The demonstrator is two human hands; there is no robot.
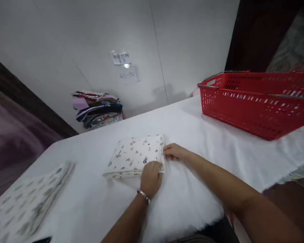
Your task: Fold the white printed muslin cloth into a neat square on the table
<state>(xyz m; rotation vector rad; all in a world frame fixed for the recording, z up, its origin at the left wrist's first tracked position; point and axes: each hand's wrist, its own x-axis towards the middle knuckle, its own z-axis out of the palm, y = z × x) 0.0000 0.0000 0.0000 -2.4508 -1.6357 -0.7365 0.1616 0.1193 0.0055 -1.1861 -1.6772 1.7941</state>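
Note:
A white folded cloth (133,153) with small brown and grey prints lies in the middle of the white-covered table. My left hand (151,177), with a bracelet at its wrist, grips the cloth's near right corner, fingers bent over the top. At the right edge, my right hand (174,152) pinches the folded layers between thumb and fingers. The undersides of both hands are hidden. Another folded printed cloth (25,199) lies at the lower left, blurred, apart from both hands.
A red plastic basket (243,111) with metal handles stands at the table's right. Beyond the far edge, against the wall, is a stack of folded fabrics (98,109). Handwritten paper labels (126,75) hang on the wall. A dark object (42,240) shows at the bottom left.

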